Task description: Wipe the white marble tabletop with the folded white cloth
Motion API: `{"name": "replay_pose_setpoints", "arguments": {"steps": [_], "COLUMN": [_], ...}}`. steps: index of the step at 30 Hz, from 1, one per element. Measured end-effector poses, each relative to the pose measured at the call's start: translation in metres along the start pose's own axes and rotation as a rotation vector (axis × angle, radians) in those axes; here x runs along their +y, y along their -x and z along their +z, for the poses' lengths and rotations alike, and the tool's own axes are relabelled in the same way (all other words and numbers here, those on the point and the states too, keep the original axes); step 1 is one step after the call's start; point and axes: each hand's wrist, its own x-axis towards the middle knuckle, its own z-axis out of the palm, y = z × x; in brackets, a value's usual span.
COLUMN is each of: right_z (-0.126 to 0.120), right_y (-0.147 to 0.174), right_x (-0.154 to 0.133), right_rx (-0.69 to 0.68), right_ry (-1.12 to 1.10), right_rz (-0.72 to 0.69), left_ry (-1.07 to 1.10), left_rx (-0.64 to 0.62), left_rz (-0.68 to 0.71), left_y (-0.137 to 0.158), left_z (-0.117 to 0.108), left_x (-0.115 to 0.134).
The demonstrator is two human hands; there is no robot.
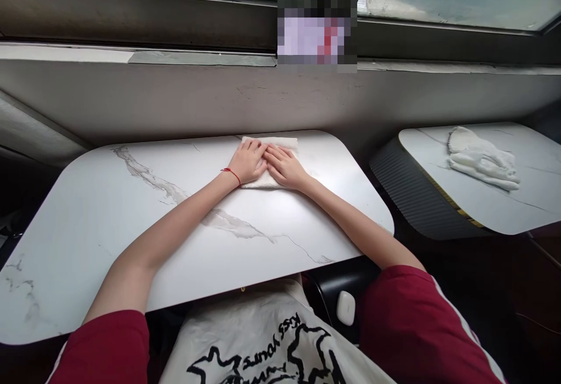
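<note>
Both hands rest on a folded white cloth (pixel 268 182), a towel by its look, near the far edge of a white marble-patterned table (pixel 280 214). My left hand (pixel 249 162), with a red string bracelet at the wrist, lies flat on the cloth's left part. Just beside it, my right hand (pixel 284 165) lies palm down on the right part, fingers outstretched. The fingertips of the two hands meet or nearly meet in the middle. Neither hand grips the cloth; they press or lie on top of it, hiding most of its surface.
To the right stands a second marble-patterned table (pixel 486 206) with a ribbed dark side. White fabric gloves or cloths (pixel 484 159) lie piled on it. Behind are a wall and a window frame (pixel 175 16). A small white case (pixel 346 308) sits on a black surface by my right arm.
</note>
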Motion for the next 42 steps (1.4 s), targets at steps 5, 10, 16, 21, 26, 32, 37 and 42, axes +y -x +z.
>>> {"name": "replay_pose_setpoints", "arguments": {"steps": [5,10,16,21,26,32,37,42], "right_z": [-0.018,-0.040,-0.056,-0.065,-0.070,-0.068,-0.060,-0.052], "right_y": [0.038,0.078,0.122,0.151,0.161,0.133,0.099,0.072], "right_x": [-0.010,-0.028,-0.050,-0.071,-0.079,-0.040,0.008,0.040], "right_rx": [-0.009,-0.004,0.001,0.009,0.019,-0.008,-0.014,-0.031], "right_ry": [-0.009,-0.027,-0.024,-0.022,-0.009,0.028,0.024,0.024], "right_rz": [-0.013,0.043,0.121,0.179,0.171,0.140,0.107,0.118], "left_ry": [0.006,0.019,0.088,0.130,0.130,0.101,0.105,0.118], "left_rx": [-0.042,-0.070,-0.031,-0.027,-0.027,-0.032,-0.050,-0.037], "left_rz": [0.018,0.065,0.150,0.216,0.258,0.185,0.117,0.068], "left_y": [0.010,0.021,0.037,0.051,0.054,0.017,-0.027,-0.055], "left_z": [-0.002,-0.001,0.003,0.003,0.004,0.013,0.025,0.033], "left_x": [0.038,0.076,0.109,0.128,0.138,0.129,0.104,0.080]}}
